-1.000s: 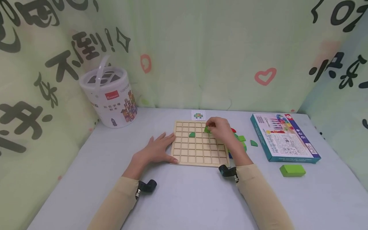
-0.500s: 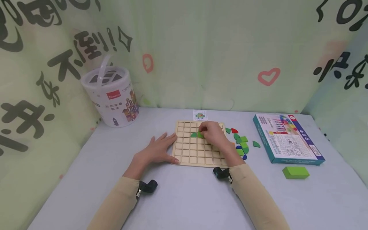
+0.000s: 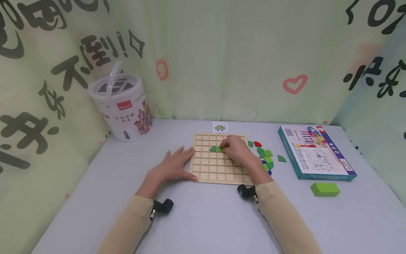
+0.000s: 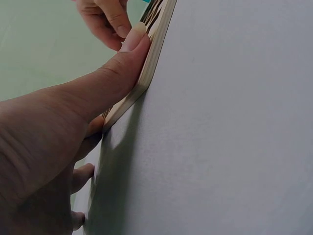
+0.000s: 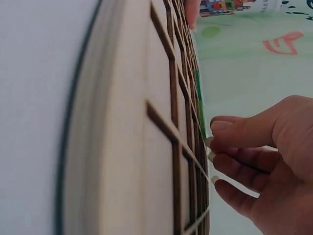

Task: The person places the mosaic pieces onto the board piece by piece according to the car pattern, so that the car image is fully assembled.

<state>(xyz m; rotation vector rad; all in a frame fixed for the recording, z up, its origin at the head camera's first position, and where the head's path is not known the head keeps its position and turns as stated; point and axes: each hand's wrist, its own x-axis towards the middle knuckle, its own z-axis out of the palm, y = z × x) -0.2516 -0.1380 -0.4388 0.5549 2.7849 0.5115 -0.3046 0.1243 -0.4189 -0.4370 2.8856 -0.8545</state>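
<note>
Left hand (image 3: 170, 165) splayed on the board (image 3: 215, 168), the right hand (image 3: 237, 148), grip unclear, is at a likely light, stiff green square (image 3: 220, 149), best edge-pinched.

Clock set at the board's centre, 12 away from the wearer.
Board (image 3: 204, 168): pale wood, square grid, lines dark brown close up. On it, near 12, a dark green quarter-round (image 3: 213, 149); lime square (image 3: 219, 149) at its 3.
Loose pieces (image 3: 268, 159), 3 o'clock: greens, blue. Red piece (image 3: 258, 144), 2.
Card (image 3: 220, 127), 12: white, grid-lined, green-orange figure.
Bucket (image 3: 122, 109), 10: whitish, red label.
Box (image 3: 317, 151), 3: teal sides, white face, purple band.
Sleeves (image 3: 285, 215): beige.
Curtain (image 3: 196, 70): pale green, black lettering.
</note>
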